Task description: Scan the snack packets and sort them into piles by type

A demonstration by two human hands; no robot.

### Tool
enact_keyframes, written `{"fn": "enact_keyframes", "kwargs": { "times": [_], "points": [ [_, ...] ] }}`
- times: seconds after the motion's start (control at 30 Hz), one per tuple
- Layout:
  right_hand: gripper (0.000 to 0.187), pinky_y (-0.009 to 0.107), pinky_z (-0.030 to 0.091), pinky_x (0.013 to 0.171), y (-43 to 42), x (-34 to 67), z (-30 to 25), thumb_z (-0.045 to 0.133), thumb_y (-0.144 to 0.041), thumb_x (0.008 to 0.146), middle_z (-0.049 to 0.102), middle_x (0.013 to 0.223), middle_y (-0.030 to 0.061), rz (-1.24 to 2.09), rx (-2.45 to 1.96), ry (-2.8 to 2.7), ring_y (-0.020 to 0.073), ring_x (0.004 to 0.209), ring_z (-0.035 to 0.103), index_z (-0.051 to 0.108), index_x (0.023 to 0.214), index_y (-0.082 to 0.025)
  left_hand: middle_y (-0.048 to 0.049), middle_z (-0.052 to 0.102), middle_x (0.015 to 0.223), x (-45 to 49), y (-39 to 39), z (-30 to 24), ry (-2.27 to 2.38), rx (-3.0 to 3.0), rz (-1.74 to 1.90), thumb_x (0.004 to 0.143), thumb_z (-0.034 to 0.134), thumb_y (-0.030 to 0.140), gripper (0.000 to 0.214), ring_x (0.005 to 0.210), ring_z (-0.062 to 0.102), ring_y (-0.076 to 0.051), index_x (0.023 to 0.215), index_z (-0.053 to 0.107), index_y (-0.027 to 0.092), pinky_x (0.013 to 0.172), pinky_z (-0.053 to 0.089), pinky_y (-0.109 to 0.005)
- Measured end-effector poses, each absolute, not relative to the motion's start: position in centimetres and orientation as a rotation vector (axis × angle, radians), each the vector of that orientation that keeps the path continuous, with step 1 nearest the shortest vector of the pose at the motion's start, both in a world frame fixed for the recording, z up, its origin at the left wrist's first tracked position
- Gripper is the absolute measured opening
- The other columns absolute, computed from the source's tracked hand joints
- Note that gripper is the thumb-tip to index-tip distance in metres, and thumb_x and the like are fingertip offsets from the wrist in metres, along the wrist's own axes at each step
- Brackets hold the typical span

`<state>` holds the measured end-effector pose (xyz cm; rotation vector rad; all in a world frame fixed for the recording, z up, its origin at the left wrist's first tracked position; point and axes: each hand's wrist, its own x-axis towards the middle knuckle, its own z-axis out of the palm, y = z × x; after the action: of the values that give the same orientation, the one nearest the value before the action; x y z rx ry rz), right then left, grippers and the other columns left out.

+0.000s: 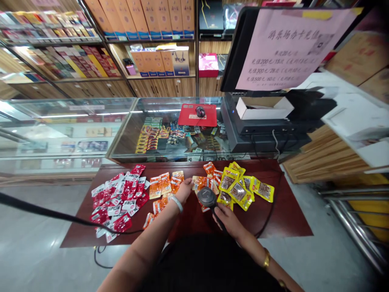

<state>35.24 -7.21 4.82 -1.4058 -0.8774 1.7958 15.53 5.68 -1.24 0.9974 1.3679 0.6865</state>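
Note:
My right hand (228,220) is wrapped round the handle of a black handheld barcode scanner (207,196), its head tilted over the orange packets. My left hand (184,191), wearing a pale bracelet at the wrist, pinches the left edge of an orange snack packet (199,182) just ahead of the scanner. Other orange packets (160,184) lie to the left of my left hand and partly behind the forearm. Yellow snack packets (240,194) are heaped at the right, close to the scanner. A spread of red and white packets (121,196) covers the left part of the dark red table (188,221).
Behind the table stands a glass display counter (127,152) with a red mouse pad (185,117) and black mouse (200,111). A monitor (240,52) with a pink notice rises at the right. A black cable (60,213) crosses the left side; shelves of boxes line the back.

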Motion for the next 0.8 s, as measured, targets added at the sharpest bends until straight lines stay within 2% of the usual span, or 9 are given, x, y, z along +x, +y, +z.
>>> {"fn": "enact_keyframes", "kwargs": {
  "times": [0.17, 0.3, 0.43, 0.67, 0.8],
  "points": [
    [0.056, 0.020, 0.026, 0.039, -7.4, 35.7, 4.5, 0.062, -0.074, 0.073, 0.041, 0.052, -0.0083, 1.808, -1.414, -0.773, 0.0085, 0.042, 0.036, 0.056, 0.091, -0.021, -0.0011, 0.064, 0.071, 18.0, 5.9, -2.0, 1.294, 0.789, 0.663, 0.077, 0.062, 0.051, 0.039, 0.060, 0.056, -0.011, 0.090, 0.063, 0.015, 0.056, 0.043, -0.021],
    [0.055, 0.020, 0.026, 0.039, -7.4, 35.8, 4.2, 0.064, -0.073, 0.070, 0.044, 0.054, -0.0073, 1.802, -1.447, -0.723, 0.0087, 0.043, 0.037, 0.056, 0.088, -0.021, -0.0099, 0.072, 0.094, 18.7, 5.7, -2.0, 1.236, 1.004, 0.611, 0.080, 0.065, 0.035, 0.035, 0.085, 0.066, -0.018, 0.107, 0.065, 0.012, 0.077, 0.050, -0.029],
    [0.052, 0.020, 0.030, 0.042, -7.4, 35.7, 4.2, 0.067, -0.070, 0.069, 0.048, 0.058, -0.0055, 1.774, -1.465, -0.668, 0.0102, 0.049, 0.044, 0.058, 0.085, -0.021, -0.0121, 0.070, 0.106, 15.0, 4.4, -1.2, 1.615, 1.452, 0.370, 0.080, 0.063, 0.025, 0.032, 0.095, 0.064, -0.021, 0.111, 0.065, 0.015, 0.089, 0.046, -0.033],
    [0.049, 0.020, 0.031, 0.043, -7.1, 34.9, 4.4, 0.069, -0.066, 0.070, 0.047, 0.057, -0.0058, 1.803, -1.441, -0.688, 0.0095, 0.047, 0.043, 0.061, 0.085, -0.020, -0.0156, 0.057, 0.124, 8.5, 1.0, 0.2, 2.084, 1.831, -0.170, 0.077, 0.067, 0.030, 0.055, 0.118, 0.050, -0.029, 0.129, 0.051, 0.018, 0.100, 0.037, -0.039],
    [0.052, 0.020, 0.030, 0.042, -6.8, 34.4, 4.6, 0.069, -0.068, 0.068, 0.050, 0.060, -0.0044, 1.834, -1.417, -0.710, 0.0090, 0.048, 0.042, 0.064, 0.087, -0.020, -0.0142, 0.055, 0.125, 8.2, 0.6, 0.1, 2.122, 1.797, -0.213, 0.080, 0.066, 0.039, 0.059, 0.119, 0.048, -0.028, 0.132, 0.047, 0.020, 0.100, 0.036, -0.038]
  ]
}}
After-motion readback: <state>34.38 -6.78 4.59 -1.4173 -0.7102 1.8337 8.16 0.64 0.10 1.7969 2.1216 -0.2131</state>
